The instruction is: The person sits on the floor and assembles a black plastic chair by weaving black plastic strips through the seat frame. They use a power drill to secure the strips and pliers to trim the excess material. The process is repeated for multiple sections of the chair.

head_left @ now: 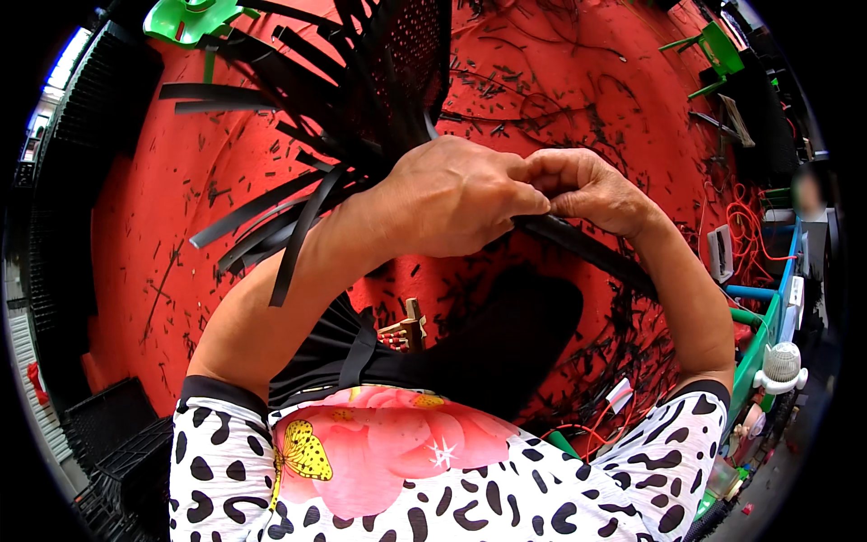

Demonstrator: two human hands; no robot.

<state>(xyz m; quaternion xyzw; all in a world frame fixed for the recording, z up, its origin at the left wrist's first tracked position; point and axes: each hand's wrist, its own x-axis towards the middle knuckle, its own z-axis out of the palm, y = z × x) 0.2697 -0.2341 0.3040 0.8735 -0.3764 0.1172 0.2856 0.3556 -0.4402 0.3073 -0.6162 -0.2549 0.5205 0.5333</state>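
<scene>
A black woven piece (417, 68) with a perforated, mesh-like side rises beyond my left wrist. Many flat black strips (262, 210) fan out loose from it over my left forearm. My left hand (461, 194) is closed, its fingertips pinched around a black strip (587, 248). Against it, my right hand (591, 190) bends thumb and finger together on the same strip. From the hands this strip runs down to the right, under my right forearm. The exact spot between the fingertips is partly hidden by my left hand.
Black offcuts lie scattered over the red floor covering (163, 271). Green plastic chairs (194, 20) stand at the far left and far right. On the right are a green-framed stand (763, 339), a small white fan (782, 368) and red cords (748, 230). Dark stacked items (68, 199) line the left.
</scene>
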